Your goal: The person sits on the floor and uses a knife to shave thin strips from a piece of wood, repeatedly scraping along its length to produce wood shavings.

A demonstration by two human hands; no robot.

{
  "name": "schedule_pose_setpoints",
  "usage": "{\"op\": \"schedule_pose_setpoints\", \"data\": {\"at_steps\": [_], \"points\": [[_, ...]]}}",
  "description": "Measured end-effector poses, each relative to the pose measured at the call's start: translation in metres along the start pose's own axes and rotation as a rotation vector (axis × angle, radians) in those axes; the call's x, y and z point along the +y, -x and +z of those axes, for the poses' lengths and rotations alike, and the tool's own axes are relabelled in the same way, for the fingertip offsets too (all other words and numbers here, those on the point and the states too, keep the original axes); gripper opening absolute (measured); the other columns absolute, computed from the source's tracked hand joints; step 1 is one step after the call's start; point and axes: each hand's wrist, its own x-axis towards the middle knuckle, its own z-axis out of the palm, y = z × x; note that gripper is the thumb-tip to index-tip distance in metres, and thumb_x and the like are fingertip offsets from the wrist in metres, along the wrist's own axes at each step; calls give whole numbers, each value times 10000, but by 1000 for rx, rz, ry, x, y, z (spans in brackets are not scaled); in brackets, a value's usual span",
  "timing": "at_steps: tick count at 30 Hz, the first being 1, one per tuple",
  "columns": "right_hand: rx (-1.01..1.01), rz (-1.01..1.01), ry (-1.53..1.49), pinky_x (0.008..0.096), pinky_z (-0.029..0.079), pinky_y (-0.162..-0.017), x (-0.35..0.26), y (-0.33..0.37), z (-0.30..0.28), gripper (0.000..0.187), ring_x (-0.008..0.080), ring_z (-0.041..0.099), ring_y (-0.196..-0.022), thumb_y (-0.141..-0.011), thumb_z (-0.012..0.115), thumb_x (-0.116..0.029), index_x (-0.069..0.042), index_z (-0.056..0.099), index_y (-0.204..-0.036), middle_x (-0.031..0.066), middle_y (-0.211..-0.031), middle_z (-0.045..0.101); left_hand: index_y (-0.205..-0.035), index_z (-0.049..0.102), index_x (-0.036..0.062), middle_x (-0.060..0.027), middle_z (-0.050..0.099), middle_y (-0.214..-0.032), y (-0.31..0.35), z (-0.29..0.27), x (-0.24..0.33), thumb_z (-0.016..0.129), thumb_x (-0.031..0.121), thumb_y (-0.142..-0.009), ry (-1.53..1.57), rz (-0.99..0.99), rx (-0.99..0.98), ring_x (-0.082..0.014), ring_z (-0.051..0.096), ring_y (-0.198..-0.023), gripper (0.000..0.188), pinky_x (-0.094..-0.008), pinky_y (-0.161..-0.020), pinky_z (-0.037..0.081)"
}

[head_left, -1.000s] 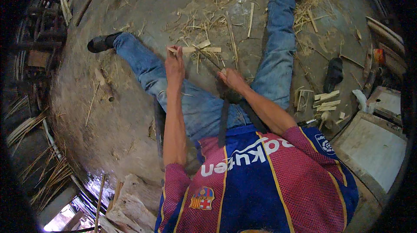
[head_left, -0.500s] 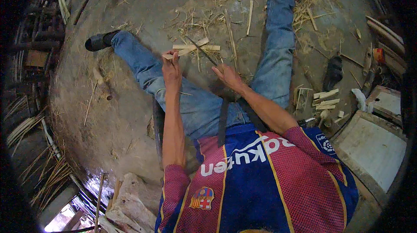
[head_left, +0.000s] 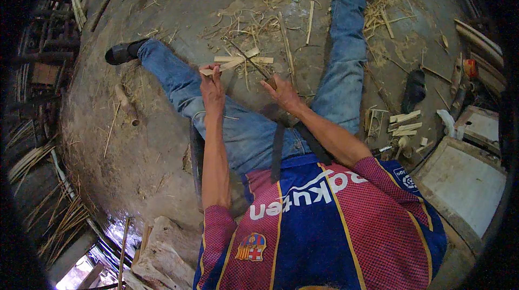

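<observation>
My left hand (head_left: 212,91): pinching pale strip (head_left: 206,72) beside left trouser leg (head_left: 175,79). My right hand (head_left: 285,95): grasping dark knife (head_left: 251,61), handle mostly hidden. Blade points up-left, crossing pale slats (head_left: 264,60); contact unclear. Shavings (head_left: 238,25) on floor (head_left: 157,155) beyond.

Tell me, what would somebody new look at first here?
Probably the big red-and-blue striped shirt, filling the bottom middle. Next might be the blue jeans, with legs spread wide over the floor. Between the legs, near the middle, the left hand holds a pale strip and the right hand a thin dark blade.
</observation>
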Motion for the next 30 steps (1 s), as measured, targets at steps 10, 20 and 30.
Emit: {"op": "schedule_pose_setpoints", "data": {"at_steps": [10, 20, 30], "points": [[-36, -51, 43, 538, 484, -784, 12, 6, 2, 502, 482, 609, -884, -938, 522, -513, -25, 563, -1051, 262, -884, 641, -1142, 493, 16, -183, 615, -1046, -7, 0, 4, 490, 350, -1005, -90, -7, -73, -294, 630, -974, 361, -375, -865, 498], [-97, -52, 83, 524, 512, -780, 29, 6, 7, 430, 456, 628, -904, -921, 560, -483, -67, 619, -1015, 238, -936, 663, -1077, 504, 34, -170, 610, -898, -10, 7, 12, 506, 303, -1008, -57, 16, -39, -284, 591, -808, 277, -371, -737, 459], [-163, 123, 92, 528, 492, -833, 41, 3, 19, 574, 447, 627, -940, -908, 528, -565, -32, 615, -1101, 245, -972, 666, -1086, 484, -8, -196, 631, -995, -8, -1, -5, 432, 304, -1031, -144, -19, -28, -273, 627, -919, 321, -380, -796, 479]]}}
